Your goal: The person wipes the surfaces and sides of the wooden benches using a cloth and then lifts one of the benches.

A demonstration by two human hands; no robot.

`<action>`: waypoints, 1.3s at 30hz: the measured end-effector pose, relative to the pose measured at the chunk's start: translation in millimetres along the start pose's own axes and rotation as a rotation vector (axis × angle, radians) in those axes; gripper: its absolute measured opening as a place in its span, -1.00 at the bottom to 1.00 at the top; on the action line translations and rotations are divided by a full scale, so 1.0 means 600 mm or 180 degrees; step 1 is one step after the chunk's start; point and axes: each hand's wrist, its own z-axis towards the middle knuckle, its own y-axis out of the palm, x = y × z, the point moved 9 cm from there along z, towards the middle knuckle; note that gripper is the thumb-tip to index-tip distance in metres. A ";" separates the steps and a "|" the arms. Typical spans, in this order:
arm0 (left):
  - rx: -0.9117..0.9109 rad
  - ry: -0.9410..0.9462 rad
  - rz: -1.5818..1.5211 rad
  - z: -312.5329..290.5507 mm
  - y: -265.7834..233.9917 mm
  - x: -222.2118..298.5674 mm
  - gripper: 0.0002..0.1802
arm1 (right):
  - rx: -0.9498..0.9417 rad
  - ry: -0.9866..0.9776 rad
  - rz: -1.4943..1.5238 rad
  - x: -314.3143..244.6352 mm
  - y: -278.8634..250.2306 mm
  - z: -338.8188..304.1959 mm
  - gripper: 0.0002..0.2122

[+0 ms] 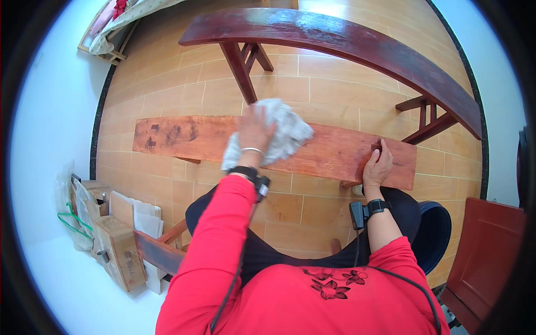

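Observation:
A long reddish-brown wooden bench (346,148) stretches across in front of me, with dark stains toward its left end. My left hand (255,131), slightly blurred, presses on a crumpled pale grey cloth (287,131) lying over the middle of the bench top. The cloth drapes past both long edges. Near the bench's right end, my right hand (378,166) rests on the top with its fingers stretched out, beside a dark joint mark in the wood. No object shows in that hand.
A darker, glossy bench (335,36) stands beyond on the tiled floor (329,84). Cardboard boxes (120,245) and plastic wrapping lie at left. A dark blue bin (437,234) and a red-brown wooden panel (484,257) stand at right. A cloth-covered wooden frame (114,39) is far left.

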 end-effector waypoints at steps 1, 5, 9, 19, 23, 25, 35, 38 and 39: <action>-0.0228 -0.0274 0.0123 0.007 0.005 -0.054 -0.36 | 0.0010 -0.0005 -0.0070 0.005 -0.001 0.000 -0.67; -0.0363 -0.1532 0.0398 -0.010 0.037 -0.304 -0.37 | 0.0009 -0.0085 -0.0253 0.003 -0.003 0.002 -0.67; -0.0229 -0.2442 0.0334 -0.075 0.056 -0.552 -0.37 | -0.0015 -0.0171 -0.0214 -0.018 0.002 0.004 -0.68; -0.0322 -0.2753 -0.0146 -0.086 0.050 -0.452 -0.41 | 0.0067 -0.0048 -0.0356 -0.013 -0.003 -0.002 -0.67; -0.0285 -0.1874 -0.0116 -0.072 0.028 -0.255 -0.43 | 0.0162 0.0024 -0.0294 0.000 -0.006 0.002 -0.66; -0.0145 -0.1210 -0.0170 -0.071 0.017 -0.142 -0.42 | 0.0202 0.0096 -0.0122 0.000 -0.007 0.003 -0.65; -0.0446 0.1561 -0.1409 -0.112 -0.056 0.450 -0.34 | 0.0382 0.2031 0.3017 0.125 -0.044 0.055 -0.61; -0.0625 0.2118 -0.1602 -0.134 -0.070 0.552 -0.37 | 0.0793 0.2084 0.3519 0.109 -0.142 0.100 -0.62; -0.0653 0.2297 -0.1664 -0.141 -0.075 0.585 -0.37 | 0.0927 0.1952 0.3539 0.109 -0.165 0.108 -0.63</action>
